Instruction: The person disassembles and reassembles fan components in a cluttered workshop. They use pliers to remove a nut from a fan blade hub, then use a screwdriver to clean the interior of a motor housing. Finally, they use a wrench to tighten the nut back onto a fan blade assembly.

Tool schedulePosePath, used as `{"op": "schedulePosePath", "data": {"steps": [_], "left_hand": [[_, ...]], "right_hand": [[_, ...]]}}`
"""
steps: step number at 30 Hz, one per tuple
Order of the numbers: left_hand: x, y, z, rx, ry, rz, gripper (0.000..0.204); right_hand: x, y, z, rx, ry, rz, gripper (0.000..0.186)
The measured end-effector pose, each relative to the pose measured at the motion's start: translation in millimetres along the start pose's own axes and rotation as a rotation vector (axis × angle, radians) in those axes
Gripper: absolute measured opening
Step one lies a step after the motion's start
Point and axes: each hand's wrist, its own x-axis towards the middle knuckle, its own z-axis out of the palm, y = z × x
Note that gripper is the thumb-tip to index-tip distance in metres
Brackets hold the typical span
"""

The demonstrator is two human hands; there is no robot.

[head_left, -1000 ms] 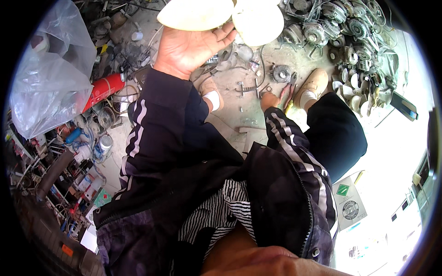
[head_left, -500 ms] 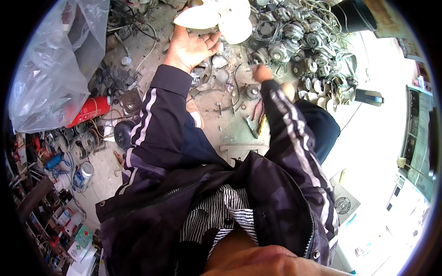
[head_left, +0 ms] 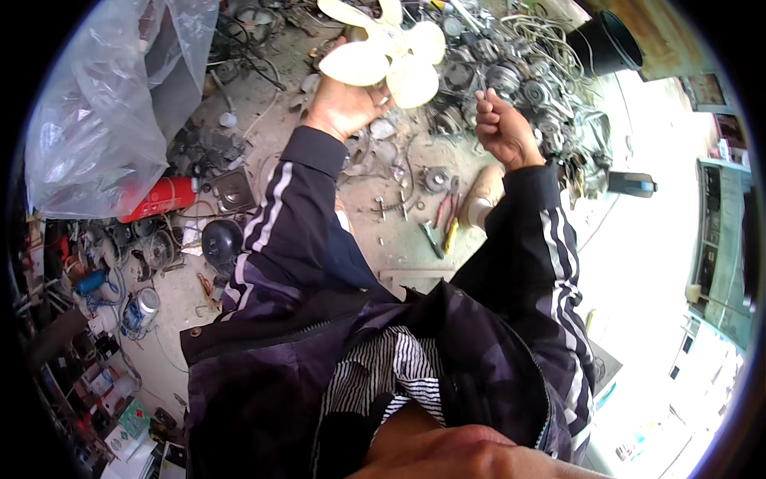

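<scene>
We have a cream fan blade (head_left: 392, 49) up at the far middle, above the floor (head_left: 359, 194), its rounded lobes spread around a hub. Our left hand (head_left: 345, 105) is clamped on it from below, palm up, with some fingers hidden behind a lobe; we judge that this bears the weight and leaves the hub side uncovered. To its right, well apart, our right hand (head_left: 507, 136) is raised with its fingertips drawn together; whether a small piece is pinched there we cannot tell.

Nearer, between our legs, a small motor (head_left: 436, 179) sits on the floor. Just nearer lie a red-handled tool (head_left: 441, 214) and a yellow-handled tool (head_left: 452, 237), close by our right shoe (head_left: 483, 195), probably so that either can be picked up without stretching.

Beyond the right hand, far right, motors are heaped in a pile (head_left: 504, 78), seemingly kept together by kind, with a black bucket (head_left: 608, 46) past them. On the left, a clear plastic bag (head_left: 96, 120) bulges over part of a red cylinder (head_left: 166, 197).
</scene>
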Motion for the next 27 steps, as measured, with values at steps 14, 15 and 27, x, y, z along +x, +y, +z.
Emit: {"op": "schedulePosePath", "data": {"steps": [14,15,27], "left_hand": [[-4,-6,4,-0.108,-0.138,0.036,0.052],[-5,-8,4,-0.109,-0.137,0.038,0.051],[-6,-13,-8,-0.084,-0.074,0.078,0.045]], "right_hand": [[-27,31,100,-0.852,-0.004,-0.249,0.029],[-27,31,100,-0.853,-0.008,-0.231,0.029],[-22,50,100,-0.604,-0.1,-0.06,0.025]]}}
